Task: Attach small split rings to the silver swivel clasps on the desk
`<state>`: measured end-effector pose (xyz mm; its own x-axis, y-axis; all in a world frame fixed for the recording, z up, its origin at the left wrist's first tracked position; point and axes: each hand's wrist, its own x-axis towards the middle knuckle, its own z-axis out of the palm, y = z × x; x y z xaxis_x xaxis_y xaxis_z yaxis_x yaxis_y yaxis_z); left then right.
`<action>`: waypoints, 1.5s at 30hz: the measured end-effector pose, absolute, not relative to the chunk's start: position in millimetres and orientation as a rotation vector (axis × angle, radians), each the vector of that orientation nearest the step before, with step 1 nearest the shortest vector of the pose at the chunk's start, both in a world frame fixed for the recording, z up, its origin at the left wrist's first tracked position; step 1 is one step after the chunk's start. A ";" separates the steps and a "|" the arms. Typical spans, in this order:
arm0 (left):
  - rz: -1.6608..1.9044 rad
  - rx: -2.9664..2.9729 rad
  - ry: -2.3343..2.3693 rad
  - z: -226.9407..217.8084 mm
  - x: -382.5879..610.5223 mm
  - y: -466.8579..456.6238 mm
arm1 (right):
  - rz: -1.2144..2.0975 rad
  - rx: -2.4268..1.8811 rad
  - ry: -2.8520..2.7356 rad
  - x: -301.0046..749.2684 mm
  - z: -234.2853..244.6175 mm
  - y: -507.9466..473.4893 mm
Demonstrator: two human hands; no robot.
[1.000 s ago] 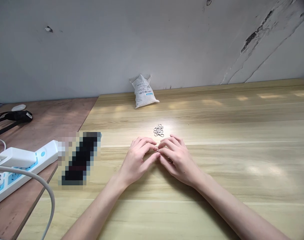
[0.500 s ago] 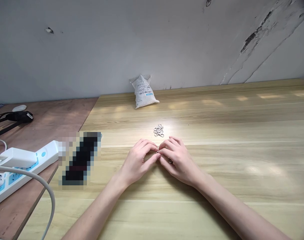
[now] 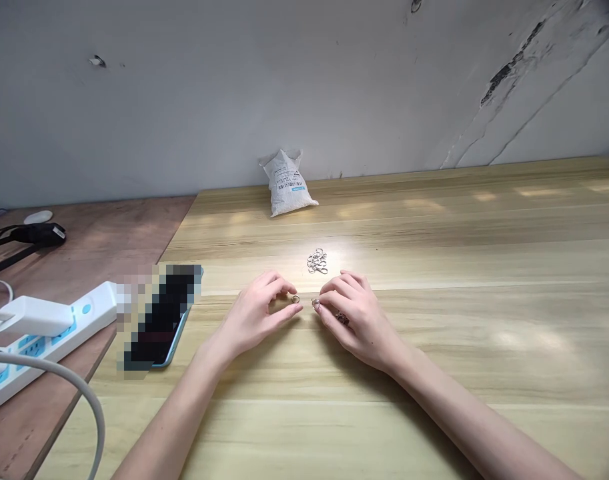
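Note:
Between the thumb and index finger of my left hand (image 3: 261,307) is a small metal ring (image 3: 295,299). A short gap to the right, the fingertips of my right hand (image 3: 357,317) pinch a small metal clasp (image 3: 315,303) with a rounded loop; its exact shape is partly covered by the fingers. More small metal pieces (image 3: 341,318) show under the right palm, mostly hidden. Just beyond both hands a little pile of silvery metal clasps (image 3: 317,262) lies on the wooden table (image 3: 434,267).
A white plastic packet (image 3: 289,187) stands against the grey wall (image 3: 304,87). To the left, a partly blurred phone (image 3: 167,313) lies on the table. A white power strip (image 3: 97,310) with a plugged-in charger (image 3: 37,317), a pale cable (image 3: 97,413) and a black strap (image 3: 39,233) occupy the left side.
My left hand has drawn away to the left with the metal ring, parting from the right hand. The right hand stays almost in place, keeping its clasp.

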<state>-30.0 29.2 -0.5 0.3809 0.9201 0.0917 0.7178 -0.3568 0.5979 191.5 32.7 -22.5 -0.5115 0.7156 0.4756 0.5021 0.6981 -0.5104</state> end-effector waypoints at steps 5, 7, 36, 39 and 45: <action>0.559 2.210 1.395 0.2 -31.7 30.9 | 0.410 -0.932 -2.226 192.0 -22.0 33.4; 0.561 2.216 1.391 0.7 -34.0 31.8 | 0.408 -0.932 -2.226 191.6 -22.2 33.6; 0.265 2.610 1.359 -19.1 -3.4 21.2 | 0.496 -0.948 -2.128 192.0 -23.7 36.3; 0.279 2.615 1.309 -19.6 4.8 18.5 | 0.506 -0.949 -2.114 192.3 -23.4 37.0; 0.420 2.532 1.252 -1.9 -16.5 24.3 | 0.491 -0.961 -2.078 192.0 -22.3 37.7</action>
<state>-16.5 24.3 -1.9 0.5811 0.8031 0.1315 0.7201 -0.5828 0.3765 192.0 37.7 -22.3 -0.4110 0.7683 0.4908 0.4675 0.6398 -0.6101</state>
